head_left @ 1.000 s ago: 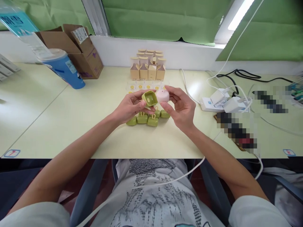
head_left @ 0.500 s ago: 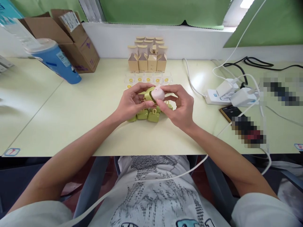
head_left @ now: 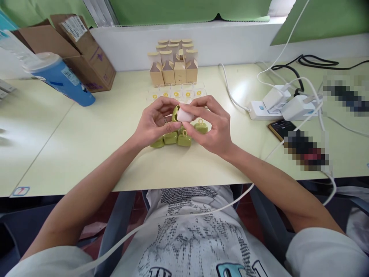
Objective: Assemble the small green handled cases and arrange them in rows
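My left hand (head_left: 154, 121) grips a small green case cover (head_left: 174, 114) between thumb and fingers. A small white rounded case (head_left: 185, 115), like an earbud case, is pinched in my right hand (head_left: 213, 123). The white piece sits against the open side of the green cover; whether it is partly inside, I cannot tell. Just below my hands, several glossy green cases with loops (head_left: 184, 138) lie together on the table. Behind my fingers stand rows of clear plastic pieces with yellow round marks (head_left: 176, 94).
Open small cardboard boxes (head_left: 173, 71) stand at the back by the wall. A blue cup (head_left: 62, 79) and a large carton (head_left: 98, 69) are at left. On the right lie a power strip (head_left: 259, 110) with chargers and a phone (head_left: 281, 132). A white cable (head_left: 221, 209) crosses before me.
The white case has turned between my fingers, and its side now faces me against the green cover. My view has tilted and shifted slightly.
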The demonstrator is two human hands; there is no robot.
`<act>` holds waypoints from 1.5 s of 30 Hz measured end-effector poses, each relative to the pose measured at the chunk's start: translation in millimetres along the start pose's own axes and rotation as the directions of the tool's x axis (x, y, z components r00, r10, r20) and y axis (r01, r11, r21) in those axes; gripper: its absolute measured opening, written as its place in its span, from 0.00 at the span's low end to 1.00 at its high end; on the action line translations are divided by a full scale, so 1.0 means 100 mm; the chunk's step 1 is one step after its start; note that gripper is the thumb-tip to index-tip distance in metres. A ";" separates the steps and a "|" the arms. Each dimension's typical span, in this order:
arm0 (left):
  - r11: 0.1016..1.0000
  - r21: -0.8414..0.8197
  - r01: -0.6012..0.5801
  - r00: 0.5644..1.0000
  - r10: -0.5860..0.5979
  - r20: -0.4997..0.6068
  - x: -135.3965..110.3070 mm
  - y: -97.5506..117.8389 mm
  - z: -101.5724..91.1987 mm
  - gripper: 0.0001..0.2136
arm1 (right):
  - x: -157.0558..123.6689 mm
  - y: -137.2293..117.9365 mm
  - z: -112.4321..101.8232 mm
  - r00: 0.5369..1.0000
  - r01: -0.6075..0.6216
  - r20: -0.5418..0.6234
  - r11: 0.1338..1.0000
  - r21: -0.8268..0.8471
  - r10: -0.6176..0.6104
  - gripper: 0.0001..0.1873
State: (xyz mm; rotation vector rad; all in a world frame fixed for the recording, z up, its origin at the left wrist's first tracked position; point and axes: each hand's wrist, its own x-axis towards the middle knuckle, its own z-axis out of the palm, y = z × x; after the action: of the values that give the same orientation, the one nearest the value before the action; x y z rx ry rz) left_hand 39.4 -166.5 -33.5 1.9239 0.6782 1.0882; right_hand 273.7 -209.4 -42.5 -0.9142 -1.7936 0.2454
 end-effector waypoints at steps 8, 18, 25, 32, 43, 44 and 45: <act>0.969 -0.233 -0.084 0.996 0.074 -0.051 0.07 -0.26 -0.01 0.32 | 0.02 0.15 0.11 0.883 0.413 -0.221 0.909 -0.051 -0.414 0.33; 0.966 -0.251 -0.064 0.997 0.053 -0.051 0.08 -0.24 -0.02 0.34 | -0.01 0.15 0.04 0.962 0.248 -0.055 0.939 -0.236 -0.268 0.27; 0.965 -0.253 -0.072 0.997 0.072 -0.010 0.10 -0.23 -0.02 0.31 | -0.01 0.10 0.04 0.966 0.235 -0.029 0.922 -0.308 -0.256 0.24; 0.961 -0.260 -0.094 0.996 0.088 -0.035 0.12 -0.21 0.01 0.31 | 0.00 0.03 0.01 0.979 0.186 -0.029 0.935 -0.302 -0.204 0.24; 0.976 -0.191 -0.103 0.990 0.083 -0.111 0.12 -0.12 0.05 0.29 | 0.01 0.09 0.01 0.989 0.142 -0.029 0.985 -0.093 -0.145 0.13; 0.978 -0.182 -0.105 0.987 0.080 -0.137 0.11 -0.11 0.06 0.28 | 0.01 0.09 0.02 0.988 0.153 -0.024 0.985 -0.079 -0.155 0.12; 0.979 -0.172 -0.110 0.984 0.082 -0.160 0.10 -0.11 0.07 0.27 | 0.01 0.10 0.02 0.987 0.155 -0.024 0.985 -0.069 -0.157 0.13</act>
State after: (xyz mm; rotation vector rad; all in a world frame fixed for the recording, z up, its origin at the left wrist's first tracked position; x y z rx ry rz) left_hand 49.9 -155.9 -40.2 1.7458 0.5529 1.3219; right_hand 276.1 -201.9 -48.4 -0.8145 -1.8451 0.0721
